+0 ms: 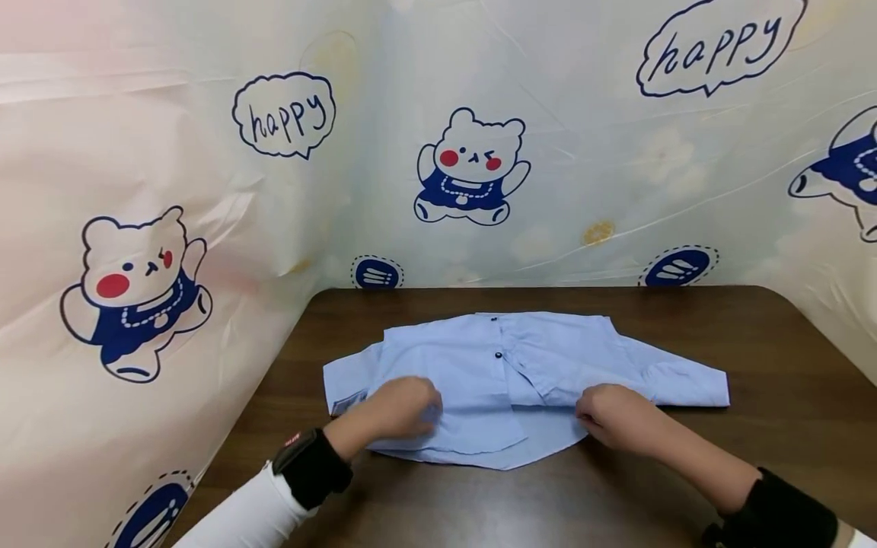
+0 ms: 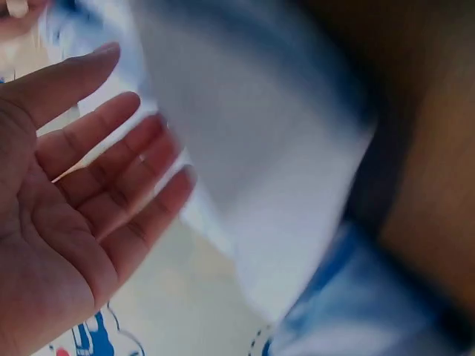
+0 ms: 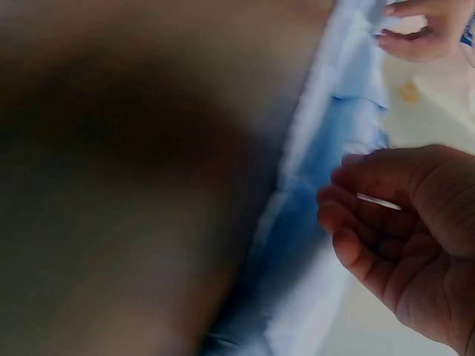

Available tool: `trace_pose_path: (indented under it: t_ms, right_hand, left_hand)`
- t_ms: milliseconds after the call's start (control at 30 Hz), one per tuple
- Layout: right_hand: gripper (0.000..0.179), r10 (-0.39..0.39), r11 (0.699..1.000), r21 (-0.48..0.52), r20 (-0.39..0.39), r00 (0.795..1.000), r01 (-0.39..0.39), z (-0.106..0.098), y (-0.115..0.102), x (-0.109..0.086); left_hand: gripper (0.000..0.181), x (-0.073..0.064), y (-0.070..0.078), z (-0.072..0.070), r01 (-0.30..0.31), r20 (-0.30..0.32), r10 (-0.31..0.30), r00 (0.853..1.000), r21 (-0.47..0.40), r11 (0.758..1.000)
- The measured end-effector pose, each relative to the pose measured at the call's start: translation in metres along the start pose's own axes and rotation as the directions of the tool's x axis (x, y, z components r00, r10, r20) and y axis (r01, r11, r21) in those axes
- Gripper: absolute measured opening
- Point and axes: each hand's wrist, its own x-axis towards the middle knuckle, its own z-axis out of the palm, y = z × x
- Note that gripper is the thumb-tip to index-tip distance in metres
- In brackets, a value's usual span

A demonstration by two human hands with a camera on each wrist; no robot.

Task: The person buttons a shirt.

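A light blue button-up shirt [image 1: 445, 365] lies spread on the table, its collar end toward the back wall. Dark buttons run down its front, and the front panel on the right is folded back, baring the inside of the back panel near the hem. My left hand [image 1: 404, 407] hovers over the left front panel; in the left wrist view its fingers are spread loosely beside the blurred cloth. At the right part of the hem is my right hand [image 1: 617, 418]. Its fingers bend loosely in the right wrist view [image 3: 404, 237], with no cloth visible between them.
The brown wooden table [image 1: 507, 510] has rounded back corners. A pale cloth backdrop [image 1: 582, 152] printed with bears and the word "happy" rises behind it and along both sides. Dark bands [image 1: 311, 468] are worn on both wrists.
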Motion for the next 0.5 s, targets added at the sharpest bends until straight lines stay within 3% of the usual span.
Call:
trace_pose_path:
  t_ms: [100,267,500]
  right_hand:
    - [0.008,0.033,0.991,-0.127,-0.007,0.999,-0.034,0.012,-0.001,0.003]
    - [0.009,0.05,0.965,-0.256,-0.025,0.998,-0.055,0.022,0.004,0.013]
    - [0.012,-0.015,0.946,-0.325,-0.089,0.996,-0.015,0.026,0.006,0.015]
  left_hand:
    - [0.023,-0.009,0.008,0.012,0.006,-0.013,-0.005,1.0,0.026,1.0]
    - [0.032,-0.011,0.008,0.021,0.03,-0.007,-0.03,1.0,0.021,0.999]
    - [0.036,-0.013,0.009,0.023,0.061,0.013,-0.061,0.998,0.012,0.998]
